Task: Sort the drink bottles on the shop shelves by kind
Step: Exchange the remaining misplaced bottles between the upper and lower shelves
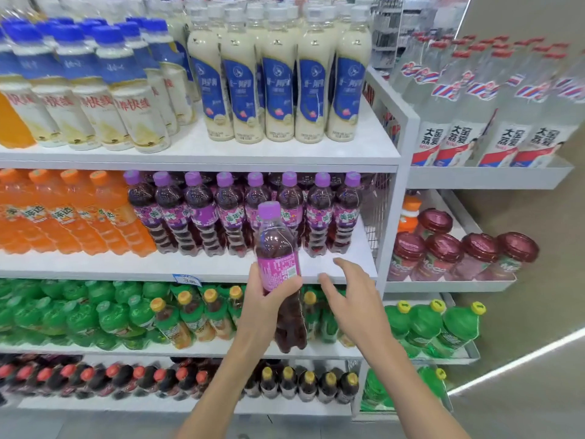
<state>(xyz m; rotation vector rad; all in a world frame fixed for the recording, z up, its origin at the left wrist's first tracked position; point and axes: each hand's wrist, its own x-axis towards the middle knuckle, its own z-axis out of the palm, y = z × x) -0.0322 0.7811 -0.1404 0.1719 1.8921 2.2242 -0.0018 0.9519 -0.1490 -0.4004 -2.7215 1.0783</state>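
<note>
A purple-capped grape soda bottle (276,245) is held upright, leaning slightly, in the left hand (266,299). The grip is closed around its lower label, with the thumb laid across the front. The bottle is kept in the air just in front of the second shelf (126,264), before the row of matching purple bottles (231,213) standing there. The right hand (351,299) is held just beside the bottle without touching it; its grip is wide, the fingers spread and holding nothing.

On the same shelf, orange soda bottles (72,213) are lined up to the left of the purple row. Cream-coloured bottles with blue labels (278,90) are ranged on the top shelf, with blue-capped bottles (95,87) beside them. Green bottles (79,312) are packed on the third shelf down. On the side rack to the right, red-lidded cups (443,251) are set.
</note>
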